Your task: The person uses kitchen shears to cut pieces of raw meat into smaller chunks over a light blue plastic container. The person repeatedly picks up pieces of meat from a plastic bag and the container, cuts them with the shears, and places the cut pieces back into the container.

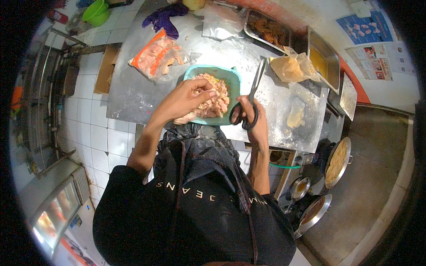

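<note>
A turquoise plastic basin (235, 78) stands at the near edge of the metal table, with small pieces of raw pale pink meat (219, 99) in it. Over its left side is my left hand (189, 99), thumb and fingers bent close together; whether anything is pinched between them is hidden. A pale pink piece (184, 118) shows below that hand at the basin's near left rim. Just right of the basin, my right hand (256, 114) grips black-handled scissors (255, 83) by the finger loops. Their blades point away from me and look nearly closed.
On the metal table (133, 99) lie a plastic bag of raw meat (156, 56), a purple cloth (166, 18), clear bags (222, 25) and a bag of yellowish stuff (293, 66). Metal trays (324, 56) line the back right. Pans (337, 163) stand at the lower right.
</note>
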`<state>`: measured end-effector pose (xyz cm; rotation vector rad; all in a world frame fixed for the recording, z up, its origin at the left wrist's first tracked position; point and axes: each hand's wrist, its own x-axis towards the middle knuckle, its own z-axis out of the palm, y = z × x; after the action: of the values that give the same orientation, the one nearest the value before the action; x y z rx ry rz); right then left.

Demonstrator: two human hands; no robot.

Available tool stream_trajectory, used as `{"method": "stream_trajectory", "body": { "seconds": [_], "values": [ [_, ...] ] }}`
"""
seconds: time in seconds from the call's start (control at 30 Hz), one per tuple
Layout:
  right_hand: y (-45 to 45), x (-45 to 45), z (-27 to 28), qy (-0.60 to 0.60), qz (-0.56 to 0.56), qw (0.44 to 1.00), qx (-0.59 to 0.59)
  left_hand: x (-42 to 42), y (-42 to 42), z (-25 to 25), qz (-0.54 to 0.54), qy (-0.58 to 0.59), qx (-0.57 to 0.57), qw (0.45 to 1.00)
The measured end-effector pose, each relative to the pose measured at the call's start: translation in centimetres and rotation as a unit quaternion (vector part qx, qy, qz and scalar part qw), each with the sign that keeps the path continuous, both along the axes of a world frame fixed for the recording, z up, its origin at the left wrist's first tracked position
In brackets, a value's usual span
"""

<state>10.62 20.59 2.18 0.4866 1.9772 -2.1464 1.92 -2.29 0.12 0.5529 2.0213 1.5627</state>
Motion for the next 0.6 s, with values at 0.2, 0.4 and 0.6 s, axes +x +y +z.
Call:
{"method": "stream_trajectory", "body": {
  "seconds": [0.2,0.4,0.6],
  "values": [
    [1.3,5.4,-2.1,0.002,0.264,0.958,-0.110,-1.6,0.5,0.8,0.026,-0.218,0.071,0.973],
    [1.5,5.1,-3.2,-0.010,0.254,0.961,-0.110,-1.9,1.5,3.0,0.039,-0.215,0.050,0.975],
    [1.9,4.7,-2.5,-0.026,0.256,0.964,-0.072,-1.8,1.3,2.9,0.044,-0.225,0.073,0.971]
  ]
}}
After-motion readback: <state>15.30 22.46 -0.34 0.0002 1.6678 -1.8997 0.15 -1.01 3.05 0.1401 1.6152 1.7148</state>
